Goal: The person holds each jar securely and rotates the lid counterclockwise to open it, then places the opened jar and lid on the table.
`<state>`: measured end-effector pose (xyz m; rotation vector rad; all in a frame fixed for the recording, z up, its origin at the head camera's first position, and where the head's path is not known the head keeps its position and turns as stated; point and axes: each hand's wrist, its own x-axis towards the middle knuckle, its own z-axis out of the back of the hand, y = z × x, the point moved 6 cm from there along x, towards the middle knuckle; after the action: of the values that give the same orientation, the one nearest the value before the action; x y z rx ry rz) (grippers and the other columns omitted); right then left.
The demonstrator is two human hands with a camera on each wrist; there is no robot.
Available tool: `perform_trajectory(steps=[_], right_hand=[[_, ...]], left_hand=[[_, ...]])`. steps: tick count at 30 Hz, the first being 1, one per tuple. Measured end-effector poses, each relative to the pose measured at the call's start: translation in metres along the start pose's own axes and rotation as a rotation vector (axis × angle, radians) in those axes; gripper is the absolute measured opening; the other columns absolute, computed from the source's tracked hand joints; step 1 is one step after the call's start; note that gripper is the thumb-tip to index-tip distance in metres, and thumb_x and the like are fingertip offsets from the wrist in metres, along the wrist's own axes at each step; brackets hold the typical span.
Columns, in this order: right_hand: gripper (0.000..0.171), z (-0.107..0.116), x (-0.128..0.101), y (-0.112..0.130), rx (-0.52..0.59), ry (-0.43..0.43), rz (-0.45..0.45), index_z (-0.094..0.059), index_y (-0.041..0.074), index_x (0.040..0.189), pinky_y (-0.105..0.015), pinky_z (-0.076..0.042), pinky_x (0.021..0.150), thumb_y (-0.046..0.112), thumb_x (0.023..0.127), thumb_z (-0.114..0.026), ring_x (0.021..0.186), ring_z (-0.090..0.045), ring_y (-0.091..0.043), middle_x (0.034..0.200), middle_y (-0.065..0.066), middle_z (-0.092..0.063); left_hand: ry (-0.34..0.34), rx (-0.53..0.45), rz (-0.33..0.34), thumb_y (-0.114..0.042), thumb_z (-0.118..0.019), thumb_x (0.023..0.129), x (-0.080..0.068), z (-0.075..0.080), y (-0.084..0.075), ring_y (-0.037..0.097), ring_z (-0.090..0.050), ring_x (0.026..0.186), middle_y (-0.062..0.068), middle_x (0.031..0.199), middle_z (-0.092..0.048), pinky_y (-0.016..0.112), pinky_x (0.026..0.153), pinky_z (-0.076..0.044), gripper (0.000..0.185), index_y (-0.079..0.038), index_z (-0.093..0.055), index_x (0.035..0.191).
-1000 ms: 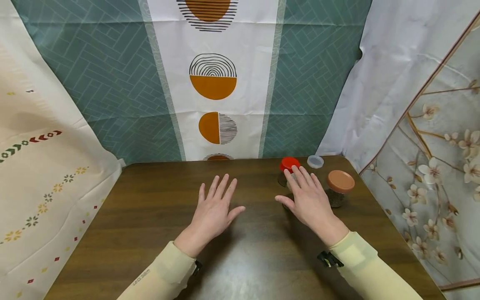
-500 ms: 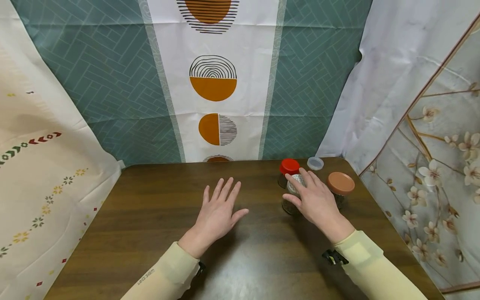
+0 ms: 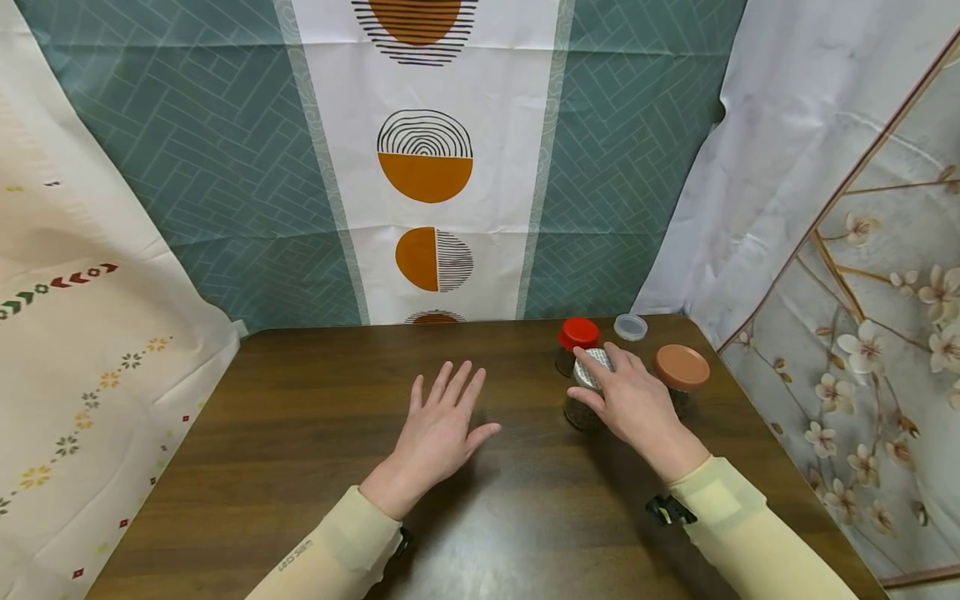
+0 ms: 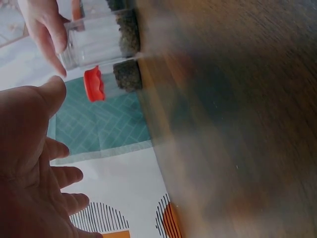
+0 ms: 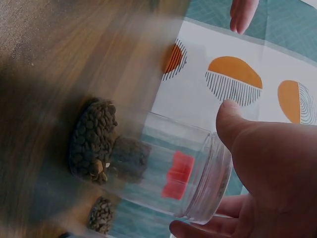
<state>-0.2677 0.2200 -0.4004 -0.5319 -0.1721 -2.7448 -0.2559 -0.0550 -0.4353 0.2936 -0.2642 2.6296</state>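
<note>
My right hand (image 3: 637, 408) reaches over a clear jar (image 3: 582, 412) with a silvery patterned top, its fingers spread and relaxed. In the right wrist view, thumb and fingers lie on opposite sides of the jar's rim (image 5: 210, 173); whether they touch it I cannot tell. Dark bean-like pieces (image 5: 91, 141) cover the jar's bottom. My left hand (image 3: 435, 433) hovers above the table with straight, spread fingers and holds nothing. Just behind the clear jar stands a jar with a red lid (image 3: 578, 333).
A jar with a peach-coloured lid (image 3: 681, 367) stands right of my right hand, partly hidden by it. A small clear-lidded container (image 3: 630, 326) is near the back edge. The brown table (image 3: 315, 375) meets a patterned curtain (image 3: 442, 183) behind.
My right hand has shifted right and slightly nearer to me, uncovering the clear jar's patterned top. The left hand has drifted slightly right and nearer. The jars have stayed put.
</note>
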Motion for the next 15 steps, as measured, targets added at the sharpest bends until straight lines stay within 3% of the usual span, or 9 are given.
perform_trajectory(steps=[6, 15], right_hand=[[0.063, -0.001, 0.002, -0.001, 0.018, -0.019, -0.001, -0.063, 0.015, 0.155, -0.066, -0.061, 0.083, 0.046, 0.103, -0.079, 0.126, -0.063, -0.052, 0.141, -0.033, -0.061], [0.062, -0.004, 0.008, 0.002, 0.038, -0.001, -0.021, -0.064, 0.016, 0.155, -0.063, -0.062, 0.077, 0.046, 0.103, -0.079, 0.114, -0.065, -0.050, 0.135, -0.031, -0.063]], left_hand=[[0.010, -0.023, -0.019, -0.064, -0.062, 0.107, 0.000, -0.004, -0.001, 0.040, -0.025, 0.165, 0.012, 0.178, -0.034, 0.075, 0.125, -0.021, 0.087, -0.014, -0.036, 0.173], [0.090, -0.229, -0.003, -0.061, -0.063, 0.108, 0.005, -0.011, 0.001, 0.038, -0.022, 0.166, 0.011, 0.180, -0.029, 0.071, 0.127, -0.020, 0.089, -0.013, -0.031, 0.175]])
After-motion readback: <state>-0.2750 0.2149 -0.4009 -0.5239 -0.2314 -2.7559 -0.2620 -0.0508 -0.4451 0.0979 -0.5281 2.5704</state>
